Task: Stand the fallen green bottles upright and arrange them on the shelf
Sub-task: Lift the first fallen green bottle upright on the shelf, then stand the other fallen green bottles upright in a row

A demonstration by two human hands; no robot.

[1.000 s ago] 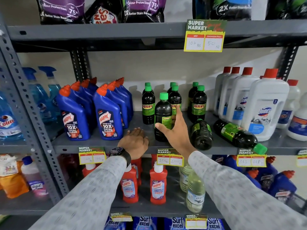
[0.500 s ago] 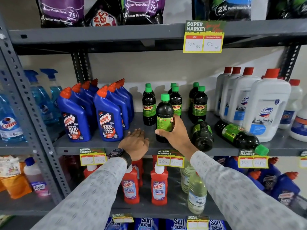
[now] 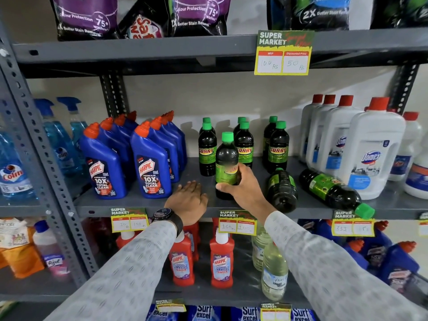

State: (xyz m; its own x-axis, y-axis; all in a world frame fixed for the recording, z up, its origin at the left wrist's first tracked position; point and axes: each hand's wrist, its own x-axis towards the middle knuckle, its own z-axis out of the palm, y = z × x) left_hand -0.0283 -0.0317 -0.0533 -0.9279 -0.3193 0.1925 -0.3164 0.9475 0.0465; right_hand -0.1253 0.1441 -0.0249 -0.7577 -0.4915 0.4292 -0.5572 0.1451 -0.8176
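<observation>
Mid-frame, the right hand (image 3: 243,188) wraps around a smooth dark Sunny bottle (image 3: 226,165) with a green cap, held upright near the front edge of the grey metal shelf (image 3: 139,203). The left hand (image 3: 188,200) lies flat with fingers together on the bare shelf just left of it. Two more green-capped bottles (image 3: 281,191) (image 3: 333,191) lie tipped over at centre right, beside the white Domex jugs (image 3: 372,149).
</observation>
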